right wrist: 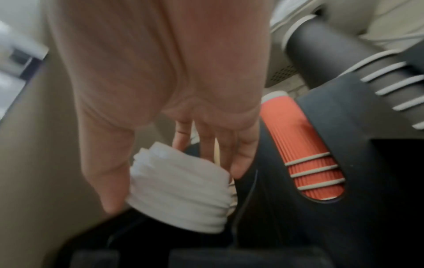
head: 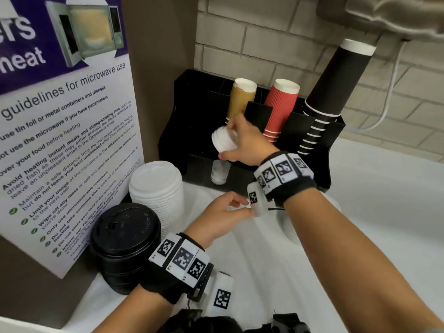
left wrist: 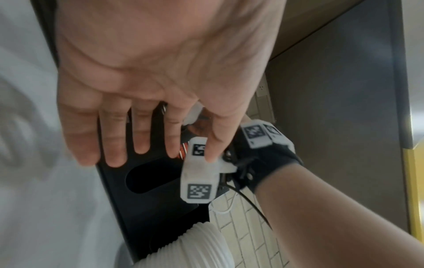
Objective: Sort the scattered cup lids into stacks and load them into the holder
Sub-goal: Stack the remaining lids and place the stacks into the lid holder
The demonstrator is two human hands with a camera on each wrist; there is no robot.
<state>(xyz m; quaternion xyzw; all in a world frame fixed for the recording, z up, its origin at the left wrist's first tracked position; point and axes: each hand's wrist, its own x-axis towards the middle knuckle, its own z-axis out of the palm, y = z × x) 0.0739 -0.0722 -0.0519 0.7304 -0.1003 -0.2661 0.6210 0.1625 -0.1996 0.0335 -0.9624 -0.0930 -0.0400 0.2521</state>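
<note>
one ribbed stack of small white lids (head: pixel 223 141) sits pinched in right-hand fingers (head: pixel 236 126); left fingers (left wrist: pixel 119 141) spread.

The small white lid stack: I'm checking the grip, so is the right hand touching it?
Touching. In the right wrist view the thumb and fingers of the right hand wrap the small white lid stack; the head view shows the same grip.

A microwave-guidelines poster (head: pixel 64 131) leans against the brown wall at the left, its foot on the white counter (head: pixel 384 212). Behind the counter runs a pale brick wall (head: pixel 264 34), with a white cable (head: pixel 390 97) hanging down it at the right. Three sleeves of paper cups stand tilted (all bottoms up): tan (head: pixel 241 98), red ribbed (head: pixel 280 106) and black (head: pixel 336 85).
</note>
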